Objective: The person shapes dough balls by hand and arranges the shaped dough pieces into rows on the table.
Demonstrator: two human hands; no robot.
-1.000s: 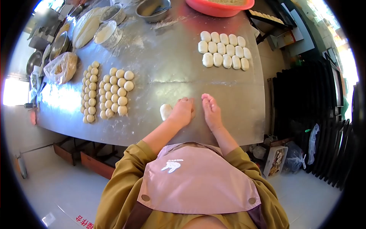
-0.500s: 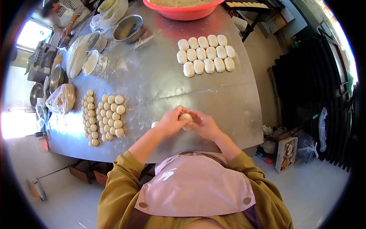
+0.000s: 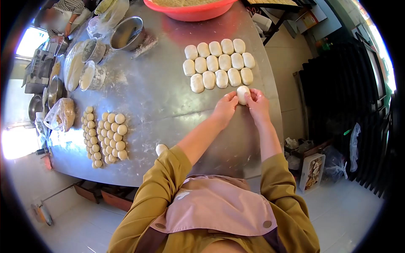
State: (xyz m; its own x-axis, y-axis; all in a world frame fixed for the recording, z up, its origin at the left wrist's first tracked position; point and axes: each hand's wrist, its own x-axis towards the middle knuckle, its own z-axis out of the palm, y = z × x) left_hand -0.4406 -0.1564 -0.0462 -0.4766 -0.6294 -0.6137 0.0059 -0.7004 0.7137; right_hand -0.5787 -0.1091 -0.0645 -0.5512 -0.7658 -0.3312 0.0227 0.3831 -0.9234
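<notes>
Between my two hands is an oval dough piece (image 3: 242,95), just in front of the right end of the nearest row of dough ovals (image 3: 221,79). My left hand (image 3: 226,107) grips its left side with thumb and fingertips. On its other side, my right hand (image 3: 257,103) pinches it the same way. Several similar white ovals lie beyond in three rows on the metal table. Near my left forearm sits a single dough piece (image 3: 161,149), partly covered by the sleeve. Small round dough balls (image 3: 112,137) stand in two groups at the left.
A red basin (image 3: 192,13) with a crumbly yellowish filling stands at the far edge of the metal table (image 3: 168,101). Metal bowls (image 3: 127,33), a floury container (image 3: 93,76) and a plastic bag (image 3: 60,114) line the left. Another person (image 3: 63,19) works at the far left.
Both my hands have moved forward and right, carrying the dough piece from near my body to the rows of ovals. The lone dough piece by my left arm shows more fully.
</notes>
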